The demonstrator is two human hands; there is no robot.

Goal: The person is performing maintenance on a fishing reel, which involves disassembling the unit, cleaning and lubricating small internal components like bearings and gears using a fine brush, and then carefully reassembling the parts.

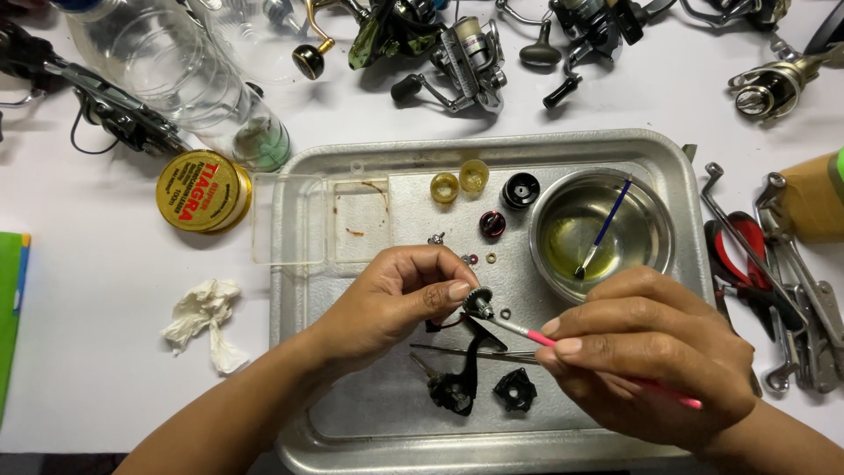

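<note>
Small gear point(479, 303) and pink brush point(607, 361) above the metal tray point(299, 264)

The gear is dark, round and toothed, pinched at its edge between thumb and forefinger of the left hand point(396, 295) and held just over the tray's middle. The brush is thin, with a pink handle (its far end sticks out past the palm) and a pale metal neck; gripped in the right hand point(646, 352), it slants up and left, its tip touching the gear

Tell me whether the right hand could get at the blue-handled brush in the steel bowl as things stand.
Probably yes. The blue-handled brush leans in the open steel bowl just beyond the right hand, nothing over it. But that hand already holds a pink-handled brush.
</note>
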